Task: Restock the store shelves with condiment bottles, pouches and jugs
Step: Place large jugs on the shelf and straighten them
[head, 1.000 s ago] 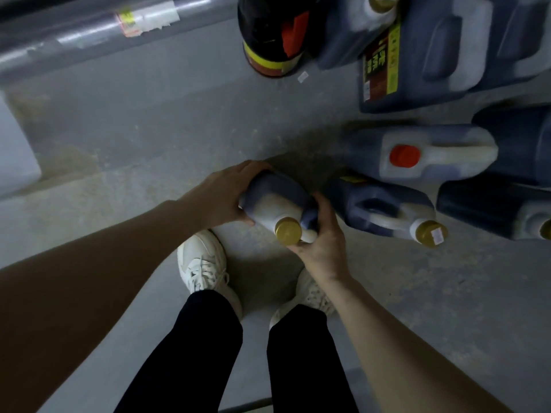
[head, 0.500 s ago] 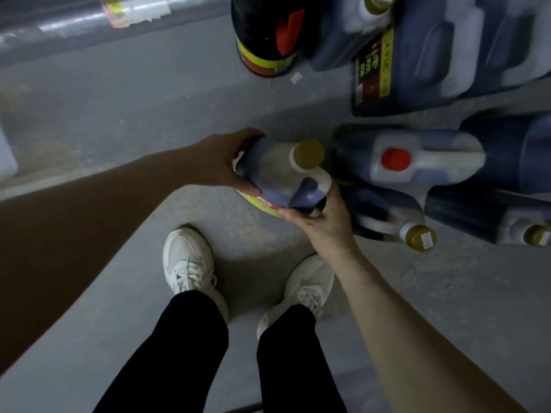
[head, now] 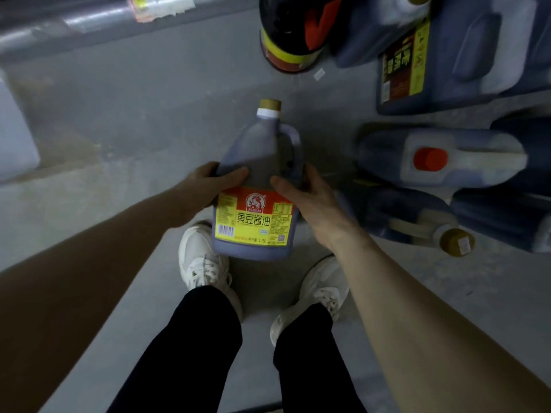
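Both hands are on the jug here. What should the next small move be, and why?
Probably slide the right hand up onto the handle for a one-handed carry. It and the left hand only clasp the jug by its sides, cap pointing away, and the handle lies right beside that hand.

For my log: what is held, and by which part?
The left hand and right hand grip the soy sauce jug by its sides, above the label.
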### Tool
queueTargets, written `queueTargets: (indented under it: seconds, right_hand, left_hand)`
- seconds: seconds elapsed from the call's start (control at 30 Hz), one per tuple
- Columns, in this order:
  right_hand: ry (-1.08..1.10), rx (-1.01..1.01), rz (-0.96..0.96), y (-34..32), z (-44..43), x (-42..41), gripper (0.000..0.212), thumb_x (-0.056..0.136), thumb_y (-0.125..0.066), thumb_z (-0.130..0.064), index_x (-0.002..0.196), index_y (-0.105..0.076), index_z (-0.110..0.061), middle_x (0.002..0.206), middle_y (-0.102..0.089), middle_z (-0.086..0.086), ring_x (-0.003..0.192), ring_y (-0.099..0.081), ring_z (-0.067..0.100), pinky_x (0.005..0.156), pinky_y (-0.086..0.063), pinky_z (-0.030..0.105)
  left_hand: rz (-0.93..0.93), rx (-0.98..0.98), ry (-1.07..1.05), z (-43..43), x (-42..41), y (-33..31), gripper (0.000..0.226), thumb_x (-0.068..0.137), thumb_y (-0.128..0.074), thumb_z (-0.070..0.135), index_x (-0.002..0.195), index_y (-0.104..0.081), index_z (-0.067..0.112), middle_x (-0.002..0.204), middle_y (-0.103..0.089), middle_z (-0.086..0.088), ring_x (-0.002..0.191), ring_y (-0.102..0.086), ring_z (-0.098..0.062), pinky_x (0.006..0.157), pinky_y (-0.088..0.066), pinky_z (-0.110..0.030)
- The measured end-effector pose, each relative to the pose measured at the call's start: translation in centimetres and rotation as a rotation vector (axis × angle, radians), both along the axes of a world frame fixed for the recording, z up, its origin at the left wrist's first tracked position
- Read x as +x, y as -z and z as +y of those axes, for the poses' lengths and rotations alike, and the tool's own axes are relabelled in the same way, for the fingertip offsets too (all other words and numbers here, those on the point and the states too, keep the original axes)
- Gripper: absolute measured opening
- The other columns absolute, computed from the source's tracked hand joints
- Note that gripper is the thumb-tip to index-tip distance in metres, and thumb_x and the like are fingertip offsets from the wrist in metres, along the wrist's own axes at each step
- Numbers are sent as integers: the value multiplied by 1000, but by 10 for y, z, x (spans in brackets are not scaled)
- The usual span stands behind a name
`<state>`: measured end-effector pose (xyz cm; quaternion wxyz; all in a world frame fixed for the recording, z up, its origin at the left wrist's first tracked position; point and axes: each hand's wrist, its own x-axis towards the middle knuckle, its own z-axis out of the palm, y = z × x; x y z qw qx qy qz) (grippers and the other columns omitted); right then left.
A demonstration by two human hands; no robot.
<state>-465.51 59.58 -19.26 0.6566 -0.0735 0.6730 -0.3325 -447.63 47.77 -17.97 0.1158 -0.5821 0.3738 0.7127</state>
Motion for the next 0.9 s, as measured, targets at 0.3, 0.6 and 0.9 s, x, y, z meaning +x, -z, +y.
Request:
queueTargets:
  seconds: [0.3,0.6,0.9]
  right_hand:
    - [95,59,-5,-91,7,18,29,90,-75,-25,113,-58,-28,108,-73,-2,98,-73,17,84,-59,35]
    - [-20,-22,76,-260,-23,-20,39,88,-74,-47,119,-57,-32,118,-68,1,107,-69,19,96,-55,52]
    - [-40,-140,127,-432,-51,-37,46,76,-82,-51,113,-55,-48,108,-72,-22,95,-72,2,73,-59,21]
  left_hand:
    - [-49,-24,-82,21,12,-81,83,59,-71,70,122,-57,17,108,-73,-7,96,-72,-25,87,-58,-44]
    - [150,-83,-85,-2,-14,-248,62,66,-82,47,118,-61,22,102,-76,1,91,-74,-15,73,-59,-29]
    - [164,-262,-153,-24,-34,-414,50,72,-82,38,114,-65,17,101,-76,-1,88,-74,-15,77,-58,-31]
